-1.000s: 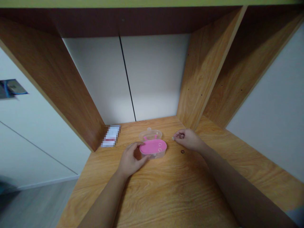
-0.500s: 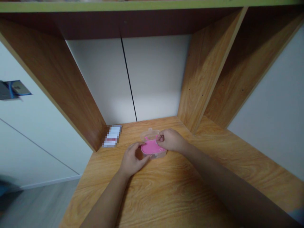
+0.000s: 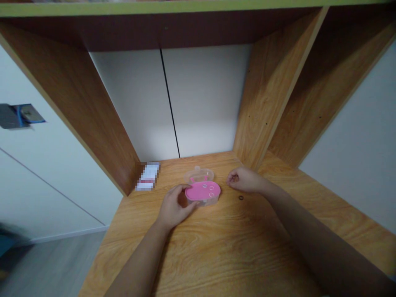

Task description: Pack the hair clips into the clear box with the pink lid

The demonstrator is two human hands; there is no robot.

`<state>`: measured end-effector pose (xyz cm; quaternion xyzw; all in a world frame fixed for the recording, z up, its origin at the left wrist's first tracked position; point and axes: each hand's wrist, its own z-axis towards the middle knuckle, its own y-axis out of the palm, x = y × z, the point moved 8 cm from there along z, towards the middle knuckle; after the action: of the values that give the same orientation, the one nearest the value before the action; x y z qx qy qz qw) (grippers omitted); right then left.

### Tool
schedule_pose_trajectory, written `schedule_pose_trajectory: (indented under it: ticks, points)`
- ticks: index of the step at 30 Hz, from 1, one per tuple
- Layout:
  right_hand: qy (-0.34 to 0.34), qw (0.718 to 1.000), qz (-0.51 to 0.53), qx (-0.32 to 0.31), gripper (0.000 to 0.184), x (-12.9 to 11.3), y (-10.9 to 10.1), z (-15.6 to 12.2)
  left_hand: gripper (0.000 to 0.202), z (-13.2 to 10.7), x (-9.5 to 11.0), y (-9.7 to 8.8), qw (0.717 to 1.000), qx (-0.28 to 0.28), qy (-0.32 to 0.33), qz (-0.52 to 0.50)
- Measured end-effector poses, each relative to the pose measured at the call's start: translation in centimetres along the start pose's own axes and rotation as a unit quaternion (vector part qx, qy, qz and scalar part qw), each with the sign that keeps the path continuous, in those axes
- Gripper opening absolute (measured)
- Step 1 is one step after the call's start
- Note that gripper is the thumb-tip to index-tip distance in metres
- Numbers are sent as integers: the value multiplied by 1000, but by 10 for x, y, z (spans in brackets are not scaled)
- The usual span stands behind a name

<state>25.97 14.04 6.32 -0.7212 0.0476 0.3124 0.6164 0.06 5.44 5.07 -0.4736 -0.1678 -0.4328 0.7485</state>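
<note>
While the left hand (image 3: 173, 206) grips the left end of a small clear plastic box with a pink insert (image 3: 203, 192), set midway on the wooden desktop (image 3: 216, 247), the right hand (image 3: 245, 180) rests just right of it, fingers curled closed. A tiny dark ring (image 3: 241, 197) lies beside that hand.

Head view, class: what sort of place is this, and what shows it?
Likely a home or office desk nook: a wooden desk, shelf panels either side, a white wall behind.
</note>
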Motion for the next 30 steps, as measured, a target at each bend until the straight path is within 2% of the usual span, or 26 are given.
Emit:
schedule_pose_trajectory:
  ticks: [2,4,8,18,24,27,30]
  points:
    - [39,993,-13,-109,17,24,12,-8,44,0,-1,1,1000,0,2,0]
    - [63,988,-26,-140,19,40,13,-16,44,-1,-3,1,1000,0,4,-4]
    - [49,991,-14,-125,24,49,13,-21,44,0,-3,1,1000,-2,5,-6]
    - [24,992,-38,-121,16,32,16,-29,45,-1,-5,3,1000,-11,1,6]
    - [3,997,55,-49,22,5,2,-13,45,0,-3,2,1000,-13,4,-6]
    - [-19,997,80,-11,21,-28,-1,-4,47,1,-1,2,1000,-12,6,-19]
    - [-60,997,45,-8,19,-71,5,2,50,1,0,3,999,-10,7,-38]
